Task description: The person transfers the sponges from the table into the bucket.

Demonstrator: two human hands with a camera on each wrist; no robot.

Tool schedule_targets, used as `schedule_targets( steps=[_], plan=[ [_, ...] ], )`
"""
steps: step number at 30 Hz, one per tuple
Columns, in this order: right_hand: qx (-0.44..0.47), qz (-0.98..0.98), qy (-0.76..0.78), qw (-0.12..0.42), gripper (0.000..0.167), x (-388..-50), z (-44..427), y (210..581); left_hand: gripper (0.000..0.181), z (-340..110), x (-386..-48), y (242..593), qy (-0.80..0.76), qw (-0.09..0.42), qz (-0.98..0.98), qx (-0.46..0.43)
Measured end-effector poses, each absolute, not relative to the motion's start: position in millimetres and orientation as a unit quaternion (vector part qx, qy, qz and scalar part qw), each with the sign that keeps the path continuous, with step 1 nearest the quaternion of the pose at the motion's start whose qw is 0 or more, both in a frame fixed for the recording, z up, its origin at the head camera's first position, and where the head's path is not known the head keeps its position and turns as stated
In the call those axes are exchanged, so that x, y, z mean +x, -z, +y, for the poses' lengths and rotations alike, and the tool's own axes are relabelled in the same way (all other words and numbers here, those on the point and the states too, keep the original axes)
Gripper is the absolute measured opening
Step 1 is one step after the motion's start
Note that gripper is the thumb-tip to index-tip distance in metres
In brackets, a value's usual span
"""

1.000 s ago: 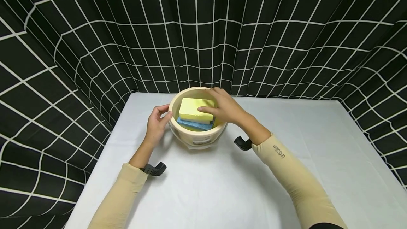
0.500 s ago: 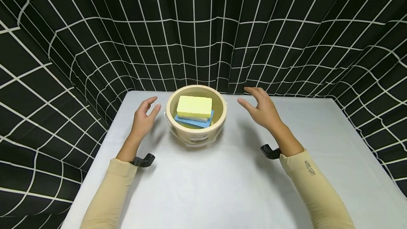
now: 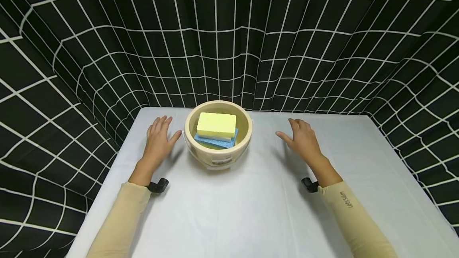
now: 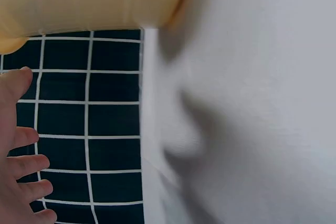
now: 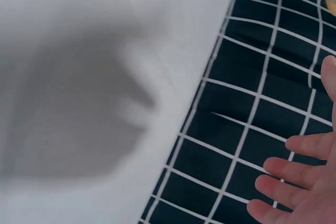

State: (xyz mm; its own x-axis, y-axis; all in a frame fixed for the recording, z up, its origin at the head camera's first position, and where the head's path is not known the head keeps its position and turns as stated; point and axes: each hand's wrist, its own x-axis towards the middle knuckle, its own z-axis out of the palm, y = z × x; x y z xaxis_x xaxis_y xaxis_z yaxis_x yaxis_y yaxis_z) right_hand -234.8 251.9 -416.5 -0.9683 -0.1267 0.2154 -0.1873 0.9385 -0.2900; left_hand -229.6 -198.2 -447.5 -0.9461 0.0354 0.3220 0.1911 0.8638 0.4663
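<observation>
A cream bucket point(image 3: 218, 155) stands upright near the table's back edge, its wire handle hanging down the front. Inside it, a yellow sponge block point(image 3: 216, 125) with a pale underside lies on a blue sponge point(image 3: 215, 141). My left hand point(image 3: 157, 140) hovers just left of the bucket, fingers spread, holding nothing; its thumb comes close to the rim. To the right, farther from the bucket, my right hand point(image 3: 304, 140) is held over the table with relaxed fingers and nothing in it. The left wrist view shows the bucket's side point(image 4: 94, 1) above my thumb.
The bucket and hands are over a table with a white cloth point(image 3: 229, 210). A black curtain with a white grid point(image 3: 229, 39) encloses the back and both sides. Black wrist mounts point(image 3: 157, 185) sit on both wrists.
My right hand has come out of the bucket from the yellow sponge and moved right. My left hand has let go of the rim and shifted left. The bucket stays in place.
</observation>
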Motion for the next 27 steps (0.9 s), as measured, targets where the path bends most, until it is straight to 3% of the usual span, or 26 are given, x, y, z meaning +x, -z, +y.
schedule_targets(
  steps=[5, 12, 27],
  plan=[
    [0.079, -0.986, -0.111, 0.092, 0.085, -233.5, 250.4, 431.8, 0.069, -194.2, -229.0, 456.8, 0.205, 0.138, -0.966, -0.076],
    [0.066, -0.994, -0.078, 0.031, 0.105, -228.1, 244.2, 444.4, 0.081, -189.4, -228.2, 465.5, 0.179, 0.086, -0.978, -0.06],
    [0.061, -0.992, -0.106, 0.014, 0.106, -224.6, 236.0, 451.4, 0.091, -184.8, -228.5, 470.7, 0.189, 0.062, -0.979, -0.055]
  ],
)
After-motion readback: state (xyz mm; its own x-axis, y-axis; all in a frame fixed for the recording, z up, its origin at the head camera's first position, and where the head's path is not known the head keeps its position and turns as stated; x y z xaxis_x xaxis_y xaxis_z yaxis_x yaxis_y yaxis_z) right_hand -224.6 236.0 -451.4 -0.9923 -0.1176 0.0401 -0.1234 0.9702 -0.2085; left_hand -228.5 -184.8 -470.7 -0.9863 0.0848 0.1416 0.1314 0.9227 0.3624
